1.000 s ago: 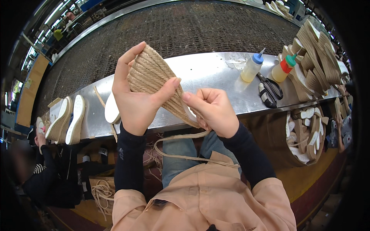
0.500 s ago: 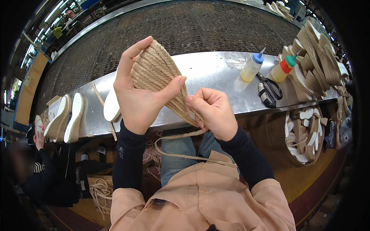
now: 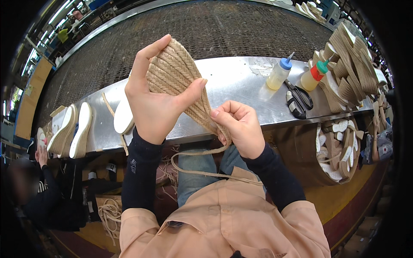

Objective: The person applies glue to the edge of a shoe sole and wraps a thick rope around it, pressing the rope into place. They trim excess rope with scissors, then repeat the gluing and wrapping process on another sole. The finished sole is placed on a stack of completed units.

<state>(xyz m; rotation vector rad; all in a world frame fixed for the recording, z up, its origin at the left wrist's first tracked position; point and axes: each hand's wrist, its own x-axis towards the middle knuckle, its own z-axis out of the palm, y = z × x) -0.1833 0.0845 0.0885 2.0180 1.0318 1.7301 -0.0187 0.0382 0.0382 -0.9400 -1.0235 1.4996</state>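
Left hand (image 3: 157, 105), spread wide, clasps a rope-covered wedge (image 3: 178, 73) over the metal bench (image 3: 236, 79); right hand (image 3: 241, 129) pinches rope (image 3: 202, 152) near its narrow end; probably light, stiff, best gripped by its sides

A metal bench (image 3: 234, 79) carries wedge soles (image 3: 81, 131) by the near edge at its left end, then a tan strip (image 3: 108, 104) and a partly hidden white sole (image 3: 123, 117). Toward its right end stand a blue-capped bottle (image 3: 278, 77) and a green-capped bottle (image 3: 312, 77), with black scissors (image 3: 294, 104) lying closer to the near edge. A pile of soles (image 3: 355, 71) crowds the right end.
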